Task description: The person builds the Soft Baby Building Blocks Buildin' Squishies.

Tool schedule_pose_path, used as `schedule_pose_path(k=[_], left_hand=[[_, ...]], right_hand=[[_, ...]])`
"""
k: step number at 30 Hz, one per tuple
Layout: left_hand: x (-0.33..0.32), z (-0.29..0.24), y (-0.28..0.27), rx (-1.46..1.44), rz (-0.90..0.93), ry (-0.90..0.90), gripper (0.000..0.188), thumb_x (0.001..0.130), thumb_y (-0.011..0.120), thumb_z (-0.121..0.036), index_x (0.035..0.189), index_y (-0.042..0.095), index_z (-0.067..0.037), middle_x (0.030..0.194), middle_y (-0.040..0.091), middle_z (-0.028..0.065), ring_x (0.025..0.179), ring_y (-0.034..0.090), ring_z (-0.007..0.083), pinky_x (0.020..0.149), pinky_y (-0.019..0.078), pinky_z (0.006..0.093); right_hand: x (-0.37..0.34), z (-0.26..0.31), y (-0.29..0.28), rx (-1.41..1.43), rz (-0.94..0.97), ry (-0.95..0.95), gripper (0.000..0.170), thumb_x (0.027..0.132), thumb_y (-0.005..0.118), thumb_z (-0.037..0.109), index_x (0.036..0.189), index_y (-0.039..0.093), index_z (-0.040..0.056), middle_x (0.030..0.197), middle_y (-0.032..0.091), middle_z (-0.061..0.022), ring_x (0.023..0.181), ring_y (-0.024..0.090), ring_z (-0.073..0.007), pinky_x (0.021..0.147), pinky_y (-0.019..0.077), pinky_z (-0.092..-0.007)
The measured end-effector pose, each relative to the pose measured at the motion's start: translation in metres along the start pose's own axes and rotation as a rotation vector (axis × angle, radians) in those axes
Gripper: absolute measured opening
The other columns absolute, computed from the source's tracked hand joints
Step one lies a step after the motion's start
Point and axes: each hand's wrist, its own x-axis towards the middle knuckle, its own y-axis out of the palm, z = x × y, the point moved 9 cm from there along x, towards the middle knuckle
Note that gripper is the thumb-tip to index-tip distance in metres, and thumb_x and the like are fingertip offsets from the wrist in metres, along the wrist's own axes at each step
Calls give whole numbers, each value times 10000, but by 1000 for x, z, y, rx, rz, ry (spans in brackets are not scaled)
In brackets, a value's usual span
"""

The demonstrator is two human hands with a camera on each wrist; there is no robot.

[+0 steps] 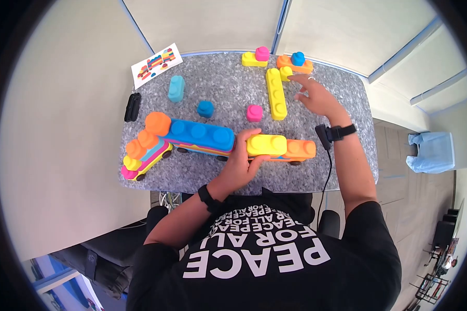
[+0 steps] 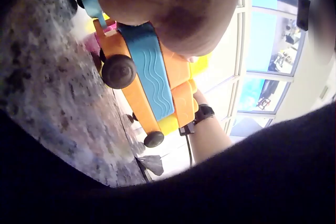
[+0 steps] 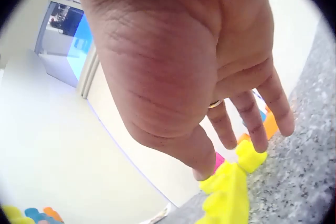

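A toy train of building blocks on wheels stretches across the near part of the table, with a long blue block (image 1: 200, 135) on its middle car. My left hand (image 1: 237, 161) grips a yellow block (image 1: 267, 145) on the orange car (image 1: 301, 149), thumb on the near side and fingers on the far side. In the left wrist view the car's teal side panel (image 2: 149, 71) and black wheels show below the hand. My right hand (image 1: 316, 98) reaches over the far right, fingers extended, fingertips close to a small yellow block (image 1: 286, 73). Beside that lies a long yellow block (image 1: 276, 96).
Loose around the table are a pink block (image 1: 254, 112), a small blue block (image 1: 205, 109) and a teal block (image 1: 176, 88). Stacked blocks stand at the back, yellow (image 1: 251, 60) and orange (image 1: 301, 66). A picture card (image 1: 157, 66) and a black object (image 1: 133, 107) lie left.
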Motion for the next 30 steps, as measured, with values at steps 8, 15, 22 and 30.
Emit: schedule_pose_path(k=[8, 15, 22, 30], left_hand=[[1, -6, -1, 37, 8, 18, 767, 1041, 848, -46, 1660, 396, -21, 1556, 533, 211, 1430, 609, 313, 1217, 515, 439], [0, -1, 1, 25, 15, 9, 762, 1049, 840, -48, 1665, 392, -20, 1541, 546, 212, 1417, 623, 315, 1204, 528, 442], [0, 1, 1, 30, 28, 10, 757, 1061, 818, -40, 1678, 381, -19, 1533, 557, 211, 1410, 630, 315, 1202, 532, 447], [0, -6, -1, 39, 10, 32, 768, 1055, 804, -24, 1691, 375, -16, 1522, 579, 218, 1399, 638, 329, 1205, 528, 455]], right_hand=[[46, -23, 15, -225, -197, -146, 738, 960, 828, 19, 1655, 591, 88, 1685, 574, -227, 1432, 650, -479, 1181, 574, -549], [55, -14, 7, -253, -225, -97, 552, 935, 891, 77, 1442, 676, 48, 1559, 658, -219, 1350, 699, -452, 1133, 602, -528], [54, -20, -4, -158, -256, -70, 369, 960, 864, 64, 1292, 705, 61, 1268, 788, -166, 1148, 797, -373, 958, 652, -472], [-38, 57, -34, 469, -232, -85, 332, 939, 780, 8, 1265, 725, 36, 1183, 762, -96, 1099, 786, -216, 907, 673, -368]])
